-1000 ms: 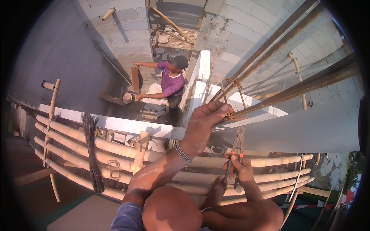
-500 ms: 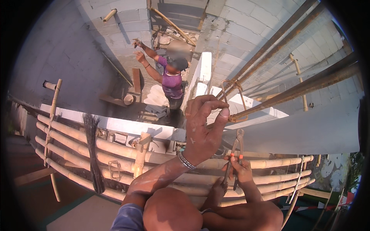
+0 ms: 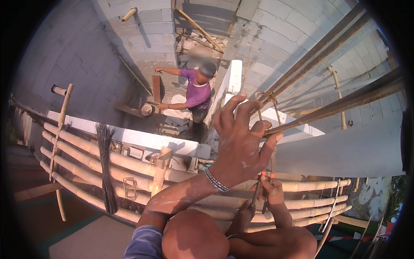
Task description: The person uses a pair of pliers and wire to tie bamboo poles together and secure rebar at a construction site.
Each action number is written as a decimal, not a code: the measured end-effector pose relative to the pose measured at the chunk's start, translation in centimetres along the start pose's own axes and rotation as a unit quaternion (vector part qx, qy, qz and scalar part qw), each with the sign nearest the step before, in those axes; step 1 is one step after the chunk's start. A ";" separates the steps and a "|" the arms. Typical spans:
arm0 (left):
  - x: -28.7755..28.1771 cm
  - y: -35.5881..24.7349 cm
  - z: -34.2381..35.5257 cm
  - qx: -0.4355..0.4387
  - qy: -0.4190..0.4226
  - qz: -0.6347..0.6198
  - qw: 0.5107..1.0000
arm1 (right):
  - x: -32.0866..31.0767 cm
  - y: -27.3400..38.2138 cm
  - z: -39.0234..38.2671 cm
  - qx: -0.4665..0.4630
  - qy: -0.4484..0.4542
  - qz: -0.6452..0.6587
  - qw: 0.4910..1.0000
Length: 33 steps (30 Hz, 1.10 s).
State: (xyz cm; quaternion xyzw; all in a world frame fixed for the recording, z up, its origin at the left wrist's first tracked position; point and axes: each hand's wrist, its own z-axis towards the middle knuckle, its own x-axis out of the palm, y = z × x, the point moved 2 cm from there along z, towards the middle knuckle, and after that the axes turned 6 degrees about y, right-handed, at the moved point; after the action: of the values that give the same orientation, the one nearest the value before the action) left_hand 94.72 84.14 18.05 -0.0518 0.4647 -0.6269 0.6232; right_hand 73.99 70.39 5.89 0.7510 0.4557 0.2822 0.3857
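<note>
My left hand, with a beaded bracelet on the wrist, reaches up to a square steel stirrup around rusty reinforcing bars. Its index finger and thumb close round the stirrup's lower corner, while the other fingers bend beside it; the contact is partly hidden. Lower down, my right hand grips a pair of pincers by the handles. The pincers' jaws are mostly hidden behind my left hand and fingers.
Bamboo poles form a platform below me. A bundle of tie wire and a loose stirrup lie across it. A co-worker in a purple shirt stands below, near a bucket. Grey block walls surround the space.
My left hand has moved right and slightly down, its fingers spreading from a pinch to reach round the stirrup. The pincers' jaws became covered. The co-worker lowered one arm toward the bucket.
</note>
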 end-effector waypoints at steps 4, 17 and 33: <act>0.0 -0.1 0.4 0.006 0.013 -0.006 1.000 | 0.2 0.5 -0.2 0.002 -0.006 0.008 1.000; 0.1 0.0 0.2 0.001 0.045 -0.022 0.999 | 0.0 0.2 -0.3 -0.012 -0.019 -0.055 0.998; 0.2 1.5 0.1 0.021 0.070 -0.126 0.989 | 1.1 1.3 -0.8 -0.037 0.049 -0.083 0.995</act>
State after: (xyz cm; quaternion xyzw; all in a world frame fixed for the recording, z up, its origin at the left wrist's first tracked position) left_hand 95.84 84.22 17.10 -0.0525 0.4834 -0.7124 0.5059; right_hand 74.39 71.25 7.48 0.6809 0.5246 0.3022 0.4121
